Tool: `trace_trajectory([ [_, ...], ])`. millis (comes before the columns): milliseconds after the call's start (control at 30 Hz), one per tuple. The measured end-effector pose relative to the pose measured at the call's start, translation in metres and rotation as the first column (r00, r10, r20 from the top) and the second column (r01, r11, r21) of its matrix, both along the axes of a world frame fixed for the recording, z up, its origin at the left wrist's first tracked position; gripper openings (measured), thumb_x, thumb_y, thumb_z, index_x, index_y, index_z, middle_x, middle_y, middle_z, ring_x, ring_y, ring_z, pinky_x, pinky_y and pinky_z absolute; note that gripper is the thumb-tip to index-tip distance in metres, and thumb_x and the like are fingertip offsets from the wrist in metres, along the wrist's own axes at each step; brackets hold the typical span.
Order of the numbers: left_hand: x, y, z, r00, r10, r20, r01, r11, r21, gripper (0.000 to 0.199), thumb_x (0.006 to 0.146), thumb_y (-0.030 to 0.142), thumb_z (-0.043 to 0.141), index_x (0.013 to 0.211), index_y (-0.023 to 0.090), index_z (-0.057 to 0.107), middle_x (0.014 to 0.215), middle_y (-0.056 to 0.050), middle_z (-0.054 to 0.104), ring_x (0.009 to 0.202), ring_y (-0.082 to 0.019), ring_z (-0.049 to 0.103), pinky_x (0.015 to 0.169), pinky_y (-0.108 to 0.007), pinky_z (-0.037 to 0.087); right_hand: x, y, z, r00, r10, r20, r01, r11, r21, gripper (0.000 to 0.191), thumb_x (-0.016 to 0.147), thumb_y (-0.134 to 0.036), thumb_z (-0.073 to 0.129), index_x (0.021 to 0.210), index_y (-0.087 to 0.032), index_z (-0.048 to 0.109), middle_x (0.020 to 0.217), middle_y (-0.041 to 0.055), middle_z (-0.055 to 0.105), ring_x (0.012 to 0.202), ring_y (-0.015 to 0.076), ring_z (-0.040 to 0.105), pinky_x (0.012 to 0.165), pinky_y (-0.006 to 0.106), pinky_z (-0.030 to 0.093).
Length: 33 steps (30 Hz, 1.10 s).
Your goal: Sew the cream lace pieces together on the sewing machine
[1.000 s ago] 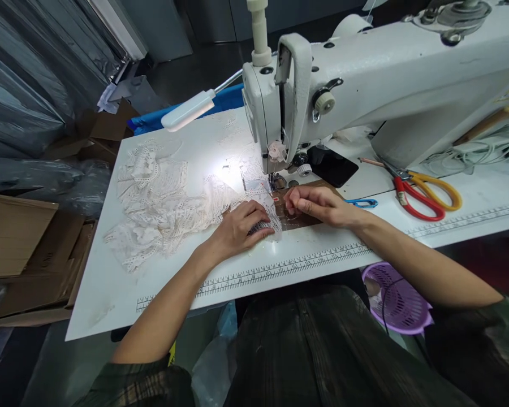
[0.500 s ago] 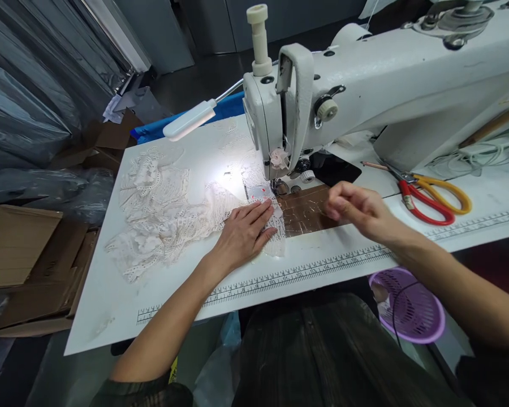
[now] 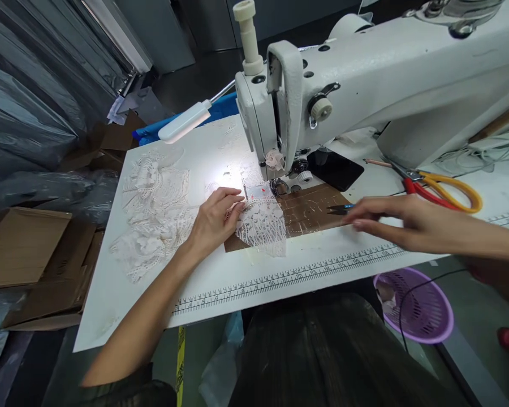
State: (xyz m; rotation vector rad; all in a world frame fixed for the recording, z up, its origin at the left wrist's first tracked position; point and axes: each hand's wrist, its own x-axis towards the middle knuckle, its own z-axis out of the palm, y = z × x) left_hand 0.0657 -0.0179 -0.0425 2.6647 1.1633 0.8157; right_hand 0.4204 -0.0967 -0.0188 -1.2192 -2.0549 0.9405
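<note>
Snips (image 3: pixel 338 209): lying just ahead of my right fingertips, over the brown sheet (image 3: pixel 307 212), long axis running roughly left to right, the black blades aimed at my left hand (image 3: pixel 215 217) and the blue handle disappearing under my right fingers.
Right hand (image 3: pixel 401 223): reaching in from my right, forearm nearly level across the worktop (image 3: pixel 99 305), back of the hand up, slightly blurred.
Right fingers: stretched to the left, thumb below and forefinger above, coming over the snips' handle; whether they pinch it I cannot tell.
White lace (image 3: pixel 261 229): just right of my left fingertips, one piece running from the sewing machine's (image 3: pixel 377 85) foot towards me, its near end fanning out over the brown sheet.
Left hand: forearm slanting up from lower left, wrist raised a little.
Left fingers: bent, thumb close to the forefinger by the lace's edge; whether any lace is pinched I cannot tell.
Lace pile (image 3: pixel 156 209): crumpled, left of my left fingers.
Phone (image 3: pixel 337 168): beyond my right fingertips.
Scissors (image 3: pixel 414 176): just beyond my right hand, blades pointing away.
</note>
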Motion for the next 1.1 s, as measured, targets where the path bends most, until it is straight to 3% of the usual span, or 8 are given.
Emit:
trace_trajectory([
  [67,-0.007,0.002,0.002,0.999,-0.033,0.004,0.033,0.996,-0.082,0.020,0.097,0.031,0.054,0.104,0.016,0.066,0.109,-0.008,0.068,0.091,-0.018,0.067,0.074,-0.032,0.059,-0.032,0.023,-0.012,0.986,0.110,0.127,-0.117,0.992,0.052,0.026,0.096,-0.038,0.053,0.109,-0.025,0.072,0.103,0.0067,0.072,0.084,0.0208,0.067,0.068,0.035,0.055],
  [133,-0.015,0.001,0.002,0.995,-0.050,-0.081,0.040,0.992,-0.118,0.022,0.095,0.035,0.057,0.105,0.017,0.067,0.112,-0.008,0.068,0.097,-0.020,0.066,0.080,-0.037,0.058,-0.059,0.043,-0.026,0.966,0.156,0.207,-0.200,0.957,0.211,0.030,0.098,-0.033,0.048,0.116,-0.021,0.069,0.110,0.0100,0.069,0.096,0.0230,0.064,0.083,0.039,0.054],
  [267,-0.026,-0.006,0.004,0.959,0.014,-0.284,-0.039,0.996,-0.083,0.030,0.093,0.041,0.060,0.111,0.017,0.064,0.118,-0.011,0.065,0.102,-0.027,0.063,0.081,-0.045,0.056,-0.086,0.069,-0.048,0.922,0.135,0.364,-0.281,0.878,0.387,0.036,0.098,-0.031,0.045,0.127,-0.021,0.064,0.110,0.0131,0.063,0.097,0.0256,0.058,0.085,0.044,0.051],
  [367,-0.027,-0.010,0.008,0.959,0.030,-0.283,-0.030,1.000,0.003,0.030,0.093,0.037,0.060,0.114,0.015,0.062,0.117,-0.015,0.065,0.099,-0.028,0.063,0.080,-0.046,0.055,-0.087,0.075,-0.053,0.918,0.120,0.378,-0.281,0.870,0.406,0.036,0.099,-0.031,0.042,0.125,-0.021,0.064,0.111,0.0137,0.060,0.095,0.0253,0.055,0.082,0.043,0.052],
  [467,-0.019,-0.013,0.011,0.984,-0.075,-0.162,0.082,0.996,0.037,0.017,0.093,0.027,0.061,0.105,0.015,0.065,0.105,-0.011,0.069,0.093,-0.023,0.065,0.079,-0.041,0.055,-0.085,0.074,-0.051,0.929,0.123,0.349,-0.269,0.872,0.409,0.036,0.100,-0.030,0.041,0.125,-0.020,0.065,0.112,0.0150,0.059,0.097,0.0263,0.054,0.082,0.043,0.051],
  [633,-0.002,-0.024,0.005,0.923,-0.385,0.019,0.381,0.904,-0.195,0.017,0.087,0.031,0.071,0.096,0.017,0.069,0.092,-0.006,0.069,0.085,-0.017,0.066,0.073,-0.031,0.057,-0.085,0.073,-0.053,0.928,0.139,0.345,-0.281,0.870,0.405,0.036,0.099,-0.028,0.043,0.127,-0.023,0.065,0.111,0.0145,0.059,0.097,0.0269,0.053,0.079,0.042,0.049],
  [933,0.002,-0.031,-0.008,0.922,-0.377,0.087,0.386,0.898,-0.209,0.007,0.091,0.017,0.063,0.091,0.017,0.070,0.089,-0.006,0.067,0.082,-0.016,0.064,0.069,-0.031,0.055,-0.086,0.072,-0.069,0.955,0.079,0.286,-0.212,0.858,0.468,0.035,0.099,-0.029,0.045,0.124,-0.022,0.068,0.109,0.0141,0.059,0.098,0.0258,0.053,0.082,0.042,0.048],
  [1100,0.007,-0.036,-0.011,0.927,-0.348,0.137,0.360,0.930,-0.070,0.004,0.085,0.012,0.065,0.083,0.015,0.065,0.090,-0.007,0.066,0.081,-0.016,0.065,0.066,-0.031,0.056,-0.086,0.071,-0.067,0.960,0.111,0.258,-0.228,0.843,0.487,0.036,0.100,-0.032,0.044,0.128,-0.024,0.065,0.108,0.0127,0.059,0.094,0.0240,0.053,0.081,0.041,0.047],
])
